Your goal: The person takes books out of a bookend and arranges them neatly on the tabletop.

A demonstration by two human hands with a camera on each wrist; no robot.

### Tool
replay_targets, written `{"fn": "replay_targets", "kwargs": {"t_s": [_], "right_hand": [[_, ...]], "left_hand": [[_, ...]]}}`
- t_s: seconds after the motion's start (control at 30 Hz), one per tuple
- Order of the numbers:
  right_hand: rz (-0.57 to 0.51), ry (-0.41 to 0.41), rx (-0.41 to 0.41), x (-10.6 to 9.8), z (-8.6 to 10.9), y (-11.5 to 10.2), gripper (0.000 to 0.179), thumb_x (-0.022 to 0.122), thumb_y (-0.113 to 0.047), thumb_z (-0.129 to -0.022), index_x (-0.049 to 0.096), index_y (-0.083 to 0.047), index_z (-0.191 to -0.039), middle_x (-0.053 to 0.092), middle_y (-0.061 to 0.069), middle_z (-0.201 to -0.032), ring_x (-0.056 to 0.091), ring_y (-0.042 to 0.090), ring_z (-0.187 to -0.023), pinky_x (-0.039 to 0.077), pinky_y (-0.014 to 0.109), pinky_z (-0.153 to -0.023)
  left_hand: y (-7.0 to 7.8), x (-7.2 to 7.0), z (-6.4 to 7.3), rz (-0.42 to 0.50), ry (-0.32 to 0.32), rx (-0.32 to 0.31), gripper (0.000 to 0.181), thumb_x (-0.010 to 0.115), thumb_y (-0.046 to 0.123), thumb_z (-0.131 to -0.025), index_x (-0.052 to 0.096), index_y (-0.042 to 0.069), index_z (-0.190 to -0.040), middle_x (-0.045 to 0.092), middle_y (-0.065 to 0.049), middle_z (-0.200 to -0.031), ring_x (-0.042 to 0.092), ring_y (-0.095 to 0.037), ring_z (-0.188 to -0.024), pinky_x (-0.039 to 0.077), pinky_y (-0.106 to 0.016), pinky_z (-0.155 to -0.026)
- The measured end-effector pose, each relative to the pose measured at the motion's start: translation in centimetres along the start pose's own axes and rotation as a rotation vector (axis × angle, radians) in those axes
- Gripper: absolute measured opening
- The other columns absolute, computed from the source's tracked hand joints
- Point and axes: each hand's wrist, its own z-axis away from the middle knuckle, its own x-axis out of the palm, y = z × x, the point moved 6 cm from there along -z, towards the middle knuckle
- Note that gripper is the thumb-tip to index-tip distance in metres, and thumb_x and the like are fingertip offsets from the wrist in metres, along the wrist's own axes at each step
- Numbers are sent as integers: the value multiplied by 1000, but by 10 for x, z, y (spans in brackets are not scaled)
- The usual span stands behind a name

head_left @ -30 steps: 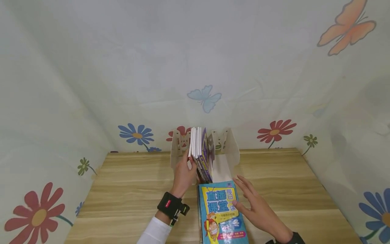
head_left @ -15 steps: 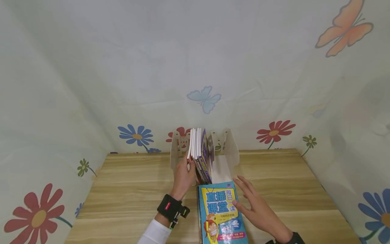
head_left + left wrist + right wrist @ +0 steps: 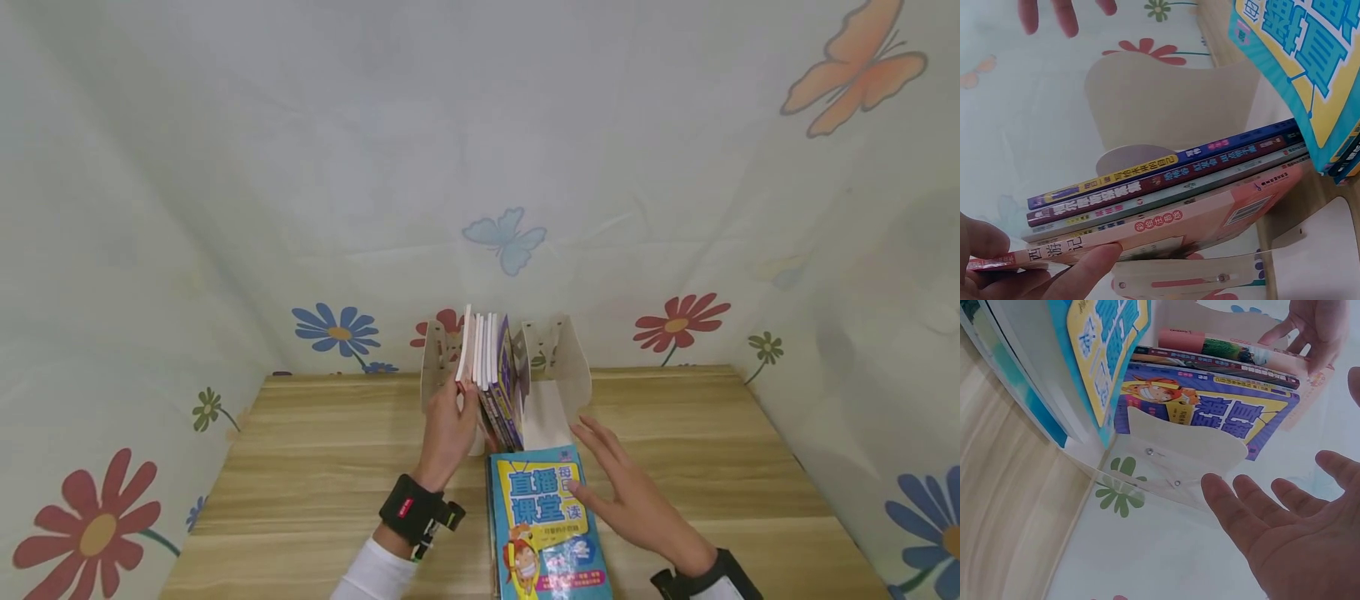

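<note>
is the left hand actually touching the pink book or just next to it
Touching. The left wrist view shows it: the left hand pinches the end of the pink book, one fingertip lying right against it with no gap.

I see left fingers (image 3: 1088, 270) pinching a pink book (image 3: 1204, 215), eight o'clock | book spines (image 3: 1160, 178) alongside | blue-yellow book (image 3: 1325, 75), two o'clock

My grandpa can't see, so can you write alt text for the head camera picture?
A left hand holds a thin book beside a row of books standing in a pale rack. The right hand is near a blue-topped book stack on a wooden table.
</note>
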Motion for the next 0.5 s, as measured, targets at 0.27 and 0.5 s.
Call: {"fn": "replay_targets", "kwargs": {"t_s": [0.27, 0.5], "right_hand": [[19, -7, -54, -10, -15, -8, 72, 61, -39, -88, 20, -30, -146, 15, 4, -151, 29, 38, -127, 42, 65, -83], [53, 13, -76, -22, -27, -14, 76, 64, -39, -86, 18, -31, -146, 14, 0, -152, 26, 36, -129, 39, 67, -86]], "left_hand": [[6, -4, -1, 7, -13, 3, 43, 46, 15, -97, 37, 8, -138, 49, -13, -131, 44, -17, -118, 43, -44, -93], [13, -9, -3, 3, -15, 47, 44, 44, 14, -98, 34, 12, -141, 48, -12, -132, 47, -16, -114, 47, -43, -88]]}}
